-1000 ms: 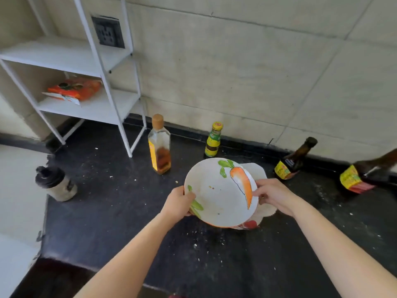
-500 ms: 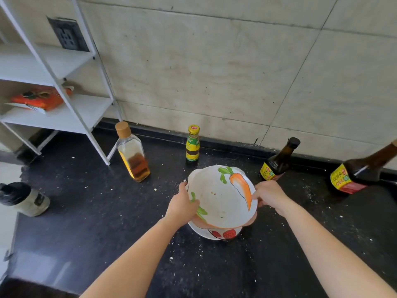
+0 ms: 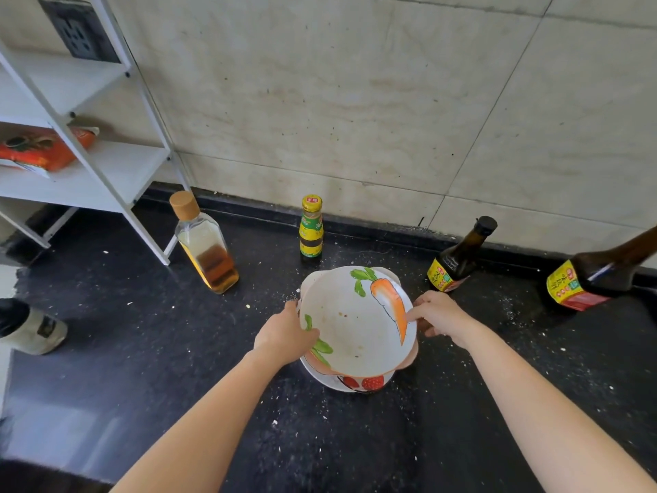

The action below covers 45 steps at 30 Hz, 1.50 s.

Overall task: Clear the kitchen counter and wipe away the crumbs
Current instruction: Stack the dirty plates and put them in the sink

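Btwn 2 hands [image 3: 284, 336] [image 3: 441, 314]: carrot plate [image 3: 355, 325]

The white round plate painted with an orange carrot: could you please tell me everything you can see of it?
The white round plate painted with an orange carrot looks like glazed ceramic, with green leaves near its rim and a few brown crumbs inside. It is tilted above a strawberry-patterned white plate. The left hand and the right hand grip opposite edges.
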Each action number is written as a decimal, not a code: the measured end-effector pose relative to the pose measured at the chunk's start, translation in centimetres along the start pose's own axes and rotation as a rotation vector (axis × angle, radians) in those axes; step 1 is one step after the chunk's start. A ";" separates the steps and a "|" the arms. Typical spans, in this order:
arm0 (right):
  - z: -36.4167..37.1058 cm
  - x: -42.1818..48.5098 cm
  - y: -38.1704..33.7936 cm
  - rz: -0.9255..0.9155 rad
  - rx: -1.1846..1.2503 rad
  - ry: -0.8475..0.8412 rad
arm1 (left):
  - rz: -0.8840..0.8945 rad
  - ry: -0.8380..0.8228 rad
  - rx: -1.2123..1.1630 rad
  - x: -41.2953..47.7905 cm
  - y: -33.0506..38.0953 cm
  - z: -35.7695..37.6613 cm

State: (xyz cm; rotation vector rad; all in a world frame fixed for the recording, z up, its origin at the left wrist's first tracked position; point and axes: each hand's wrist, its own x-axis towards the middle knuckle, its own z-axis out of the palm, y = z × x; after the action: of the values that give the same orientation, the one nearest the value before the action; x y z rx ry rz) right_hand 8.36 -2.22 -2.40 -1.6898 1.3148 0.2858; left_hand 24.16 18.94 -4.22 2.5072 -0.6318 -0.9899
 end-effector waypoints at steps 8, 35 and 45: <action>2.6 1.2 1.9 0.162 0.393 -0.179 | -0.283 -0.182 -0.849 -1.1 -2.0 2.7; 13.8 -7.1 -4.1 -0.092 0.456 -0.253 | -0.240 0.130 -1.248 -11.0 -12.2 -1.7; 31.3 -17.8 -11.8 -0.267 0.191 -0.525 | -0.284 0.415 -1.367 -23.4 -30.5 -7.1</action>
State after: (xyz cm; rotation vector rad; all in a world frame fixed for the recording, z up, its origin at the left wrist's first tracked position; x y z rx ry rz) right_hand 22.16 33.05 -0.92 -1.4734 0.6995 0.3987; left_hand 22.09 57.92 -1.58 1.4396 0.4533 -0.5761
